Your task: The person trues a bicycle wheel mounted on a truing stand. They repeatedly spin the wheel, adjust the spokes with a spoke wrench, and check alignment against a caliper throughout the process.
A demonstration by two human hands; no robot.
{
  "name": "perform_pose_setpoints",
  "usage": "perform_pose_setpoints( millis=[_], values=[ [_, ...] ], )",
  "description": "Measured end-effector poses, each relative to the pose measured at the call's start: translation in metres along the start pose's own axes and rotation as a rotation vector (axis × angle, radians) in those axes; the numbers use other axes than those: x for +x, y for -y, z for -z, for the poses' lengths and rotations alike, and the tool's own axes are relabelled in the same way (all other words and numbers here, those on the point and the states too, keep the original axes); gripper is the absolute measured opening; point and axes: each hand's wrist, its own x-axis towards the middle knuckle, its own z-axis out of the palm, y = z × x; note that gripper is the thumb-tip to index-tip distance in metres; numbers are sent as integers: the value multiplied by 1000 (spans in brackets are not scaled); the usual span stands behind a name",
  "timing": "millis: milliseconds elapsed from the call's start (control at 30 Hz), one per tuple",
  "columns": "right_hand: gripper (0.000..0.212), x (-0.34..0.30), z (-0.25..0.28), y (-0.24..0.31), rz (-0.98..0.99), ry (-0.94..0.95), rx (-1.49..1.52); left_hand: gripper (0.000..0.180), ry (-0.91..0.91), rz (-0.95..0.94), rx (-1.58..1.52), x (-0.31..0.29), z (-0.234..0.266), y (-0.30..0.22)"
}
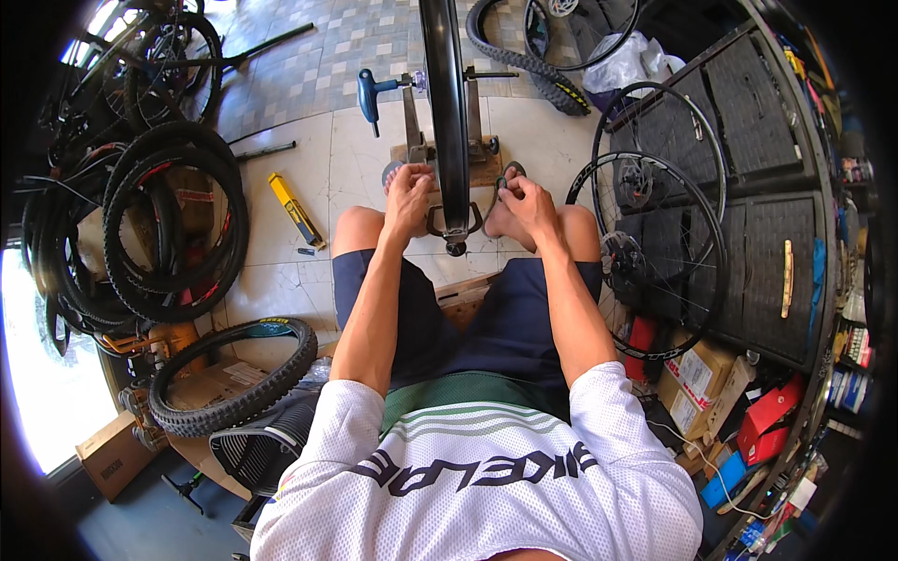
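Note:
A black bicycle wheel rim [445, 122] stands upright, seen edge-on, in a wheel truing stand [416, 140] between my feet. Just left of the rim is my left hand [409, 198], its fingers bent into a pinch; whatever they hold is too small to make out. To the right of the rim, my right hand [530, 206] is closed with thumb and fingertips together. Something dark shows at those fingertips, but I cannot separate it from the sandal behind. Neither hand visibly touches the rim. A blue-handled T-shaped tool [369, 92] sits at the stand's left side.
A yellow-and-black box [295, 211] lies on the tiles at left, beyond it a pile of tires [131, 224]. One loose tire [234, 416] rests nearer me. At right, two wheels [687, 280] lean on black drawers [767, 112]. Cardboard boxes [697, 379] stand below them.

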Motion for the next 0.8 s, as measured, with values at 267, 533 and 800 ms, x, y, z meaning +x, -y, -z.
perform_pose_setpoints(
  millis=[267,533,800],
  values=[
    [30,0,2,-3,-19,12,-43,31,29,-57,79,-4,-20,-104],
    [30,4,-2,-6,-10,18,-22,21,-34,-67,-18,16,-15,-139],
    [31,10,-2,-12,-28,29,-43,29,37,22,168,-5,-19,-97]
  ],
)
